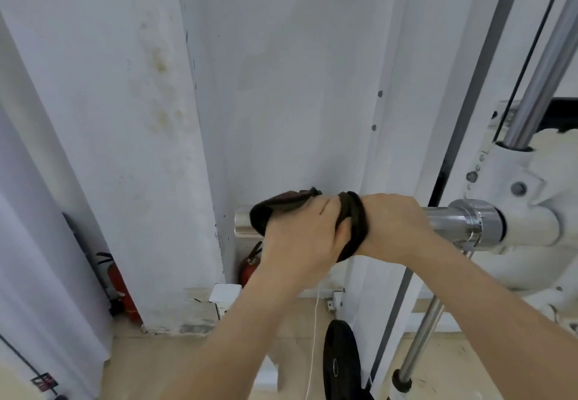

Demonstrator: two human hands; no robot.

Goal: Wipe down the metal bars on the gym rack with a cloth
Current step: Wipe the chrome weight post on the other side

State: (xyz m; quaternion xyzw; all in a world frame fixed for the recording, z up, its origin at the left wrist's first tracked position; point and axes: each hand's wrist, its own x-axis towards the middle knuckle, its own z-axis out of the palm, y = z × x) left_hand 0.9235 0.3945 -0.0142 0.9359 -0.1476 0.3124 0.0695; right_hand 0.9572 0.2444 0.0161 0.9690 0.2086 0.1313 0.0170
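Chrome bar (444,222) sticks out sideways from the white rack (531,224), with the dark cloth (272,210) wrapped round its free end. Left hand (300,237) curls over the cloth; right hand (394,221) clasps the bar alongside, touching the cloth. Mid-wipe, I'd say. Next it needs sliding toward the collar (478,221).

Cloth (276,210) around bar (445,219) under left hand (305,235), right hand (395,222) just beside.
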